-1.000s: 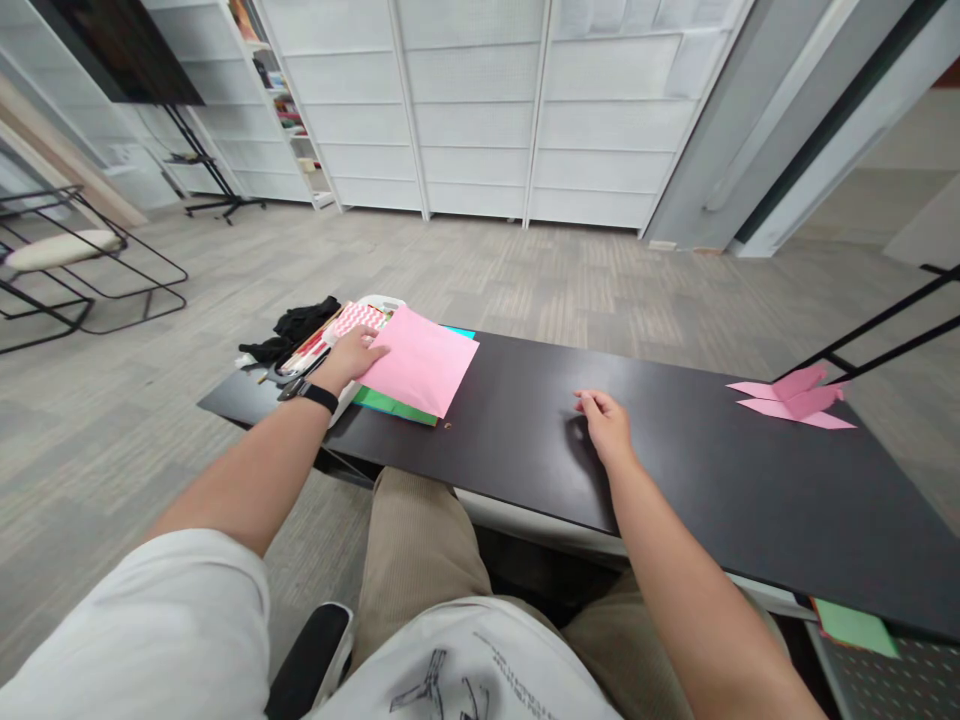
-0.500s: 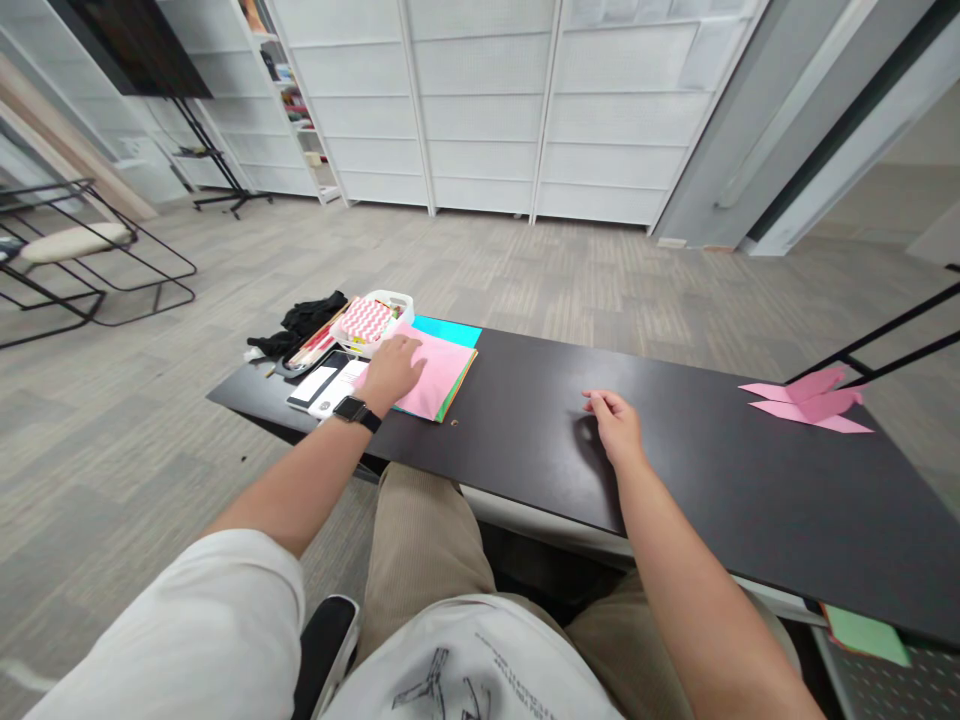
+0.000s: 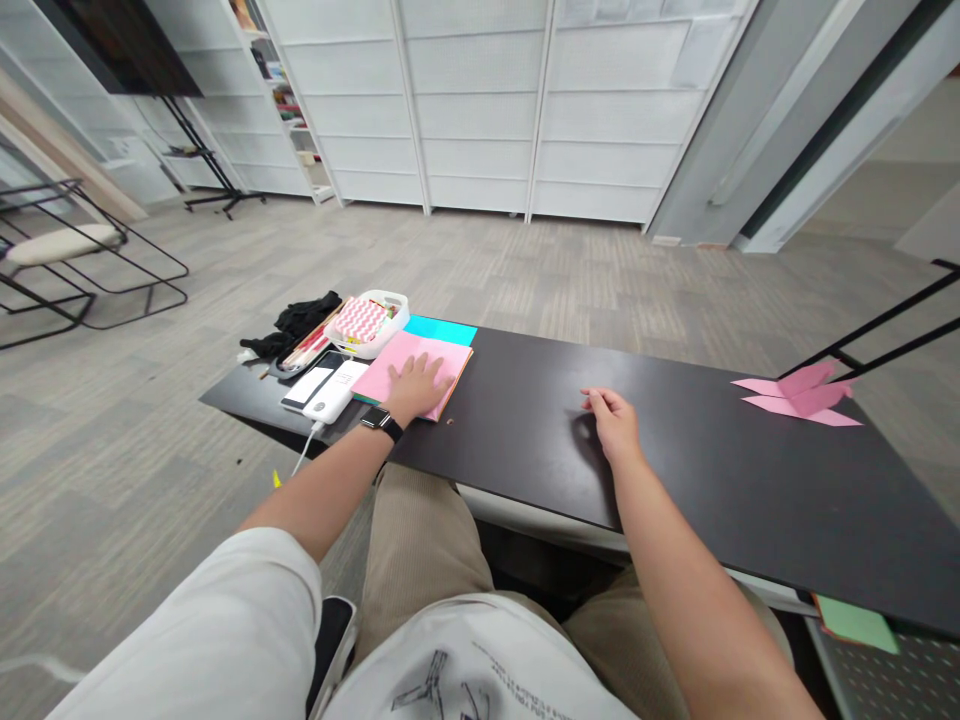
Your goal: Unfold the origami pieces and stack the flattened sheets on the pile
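My left hand (image 3: 415, 388) lies flat with spread fingers on a stack of coloured paper (image 3: 390, 362). The top sheet is pink, and edges of other colours peek out beneath it. A blue sheet (image 3: 451, 331) shows behind the stack. Over the middle of the dark table (image 3: 525, 440), my right hand (image 3: 613, 420) is closed, thumb and fingers drawn together, with nothing visible in them. Two folded pink paper pieces (image 3: 802, 395) stand at the table's right end.
Left of the stack lie a white power bank (image 3: 334, 392) with a cable and a dark phone-like device. A white basket (image 3: 390, 335) holds a pink zigzag-patterned item, beside a tray of pens (image 3: 304, 350) and black cloth (image 3: 304, 318). Green paper (image 3: 855, 622) sits below the table's right front edge.
My left hand has slid rightward and toward me across the pink sheet, its fingers now spread. The right hand keeps its pose. The view has shifted slightly.
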The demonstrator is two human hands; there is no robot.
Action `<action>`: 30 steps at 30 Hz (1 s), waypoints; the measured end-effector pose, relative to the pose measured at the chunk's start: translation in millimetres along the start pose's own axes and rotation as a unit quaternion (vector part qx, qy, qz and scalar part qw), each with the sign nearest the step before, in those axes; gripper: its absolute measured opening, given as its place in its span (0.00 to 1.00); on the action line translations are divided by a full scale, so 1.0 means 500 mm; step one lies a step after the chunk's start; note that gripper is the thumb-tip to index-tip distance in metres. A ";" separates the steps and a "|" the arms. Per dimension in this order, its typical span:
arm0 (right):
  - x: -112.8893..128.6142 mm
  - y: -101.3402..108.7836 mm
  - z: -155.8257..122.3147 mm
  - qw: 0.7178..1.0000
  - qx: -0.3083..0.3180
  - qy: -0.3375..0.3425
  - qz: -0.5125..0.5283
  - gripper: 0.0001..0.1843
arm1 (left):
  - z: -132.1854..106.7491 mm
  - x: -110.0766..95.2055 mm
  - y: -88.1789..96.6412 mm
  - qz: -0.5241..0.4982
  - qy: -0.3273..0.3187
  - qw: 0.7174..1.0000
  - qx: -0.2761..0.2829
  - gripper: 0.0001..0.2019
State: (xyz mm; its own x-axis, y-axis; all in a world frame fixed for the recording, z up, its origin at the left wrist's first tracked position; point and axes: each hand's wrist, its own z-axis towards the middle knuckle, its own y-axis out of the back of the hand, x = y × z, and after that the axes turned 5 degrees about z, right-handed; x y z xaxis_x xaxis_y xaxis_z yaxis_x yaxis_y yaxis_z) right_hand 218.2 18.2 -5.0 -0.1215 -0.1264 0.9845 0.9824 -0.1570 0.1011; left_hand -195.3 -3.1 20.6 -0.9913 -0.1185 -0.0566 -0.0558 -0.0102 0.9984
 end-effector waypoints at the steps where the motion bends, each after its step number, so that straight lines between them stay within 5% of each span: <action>1: -0.001 0.000 0.000 1.000 -0.001 -0.001 0.002 0.27 | 0.000 -0.002 -0.003 -0.002 0.000 1.000 -0.001 0.36; 30: -0.020 0.005 0.009 1.000 0.004 0.001 0.007 0.26 | -0.010 -0.009 -0.014 -0.001 0.013 1.000 -0.012 0.37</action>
State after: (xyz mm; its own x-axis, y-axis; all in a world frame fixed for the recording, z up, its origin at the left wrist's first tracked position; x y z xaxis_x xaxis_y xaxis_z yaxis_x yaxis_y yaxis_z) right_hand 222.7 23.6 -13.7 -0.1078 -0.1299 0.9856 0.9852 -0.1471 0.0883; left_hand -189.7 -7.6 13.7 -0.9878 -0.1437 -0.0596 -0.0553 -0.0335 0.9979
